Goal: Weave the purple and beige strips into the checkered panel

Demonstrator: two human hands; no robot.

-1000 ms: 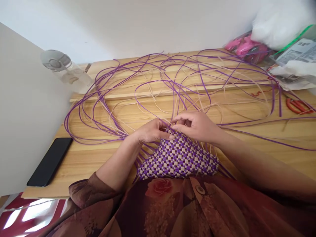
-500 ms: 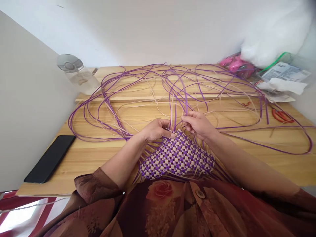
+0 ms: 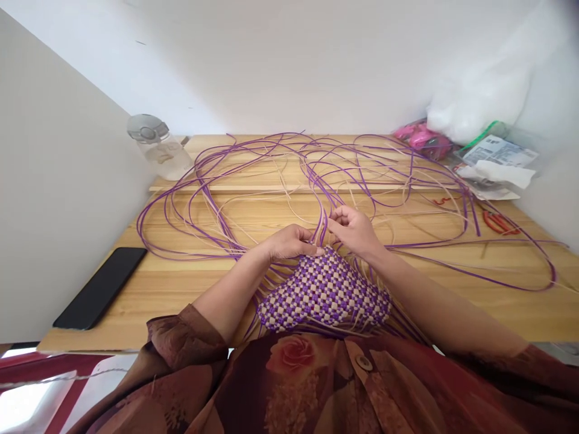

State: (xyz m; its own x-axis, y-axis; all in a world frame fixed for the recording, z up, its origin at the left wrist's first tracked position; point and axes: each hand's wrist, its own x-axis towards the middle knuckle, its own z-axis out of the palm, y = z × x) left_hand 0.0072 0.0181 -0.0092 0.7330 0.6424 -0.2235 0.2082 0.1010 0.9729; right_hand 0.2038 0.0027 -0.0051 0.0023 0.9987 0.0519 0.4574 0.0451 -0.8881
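Observation:
A woven piece [image 3: 325, 289] in a purple and beige check lies at the table's near edge, against the shirt. My left hand [image 3: 292, 242] pinches its top edge, thumb on the weave. Just right of it, my right hand [image 3: 350, 228] is closed at the upright strands [image 3: 322, 223], its fingertips touching them; which strand it grips is hard to tell. Long purple and beige strands [image 3: 203, 187] loop out from the weave across the table to both sides.
A black phone [image 3: 100, 288] lies at the left on the wooden table [image 3: 167, 289]. A clear bottle [image 3: 163, 150] with a grey lid stands at the back left. Orange-handled cutters [image 3: 500, 223], a pink bundle [image 3: 423, 140] and plastic bags [image 3: 479, 105] are at the right.
The camera view has shifted a little. My right hand has moved slightly left, closer to the upright strands, and those strands now lean and curve differently. My left hand keeps its pinch.

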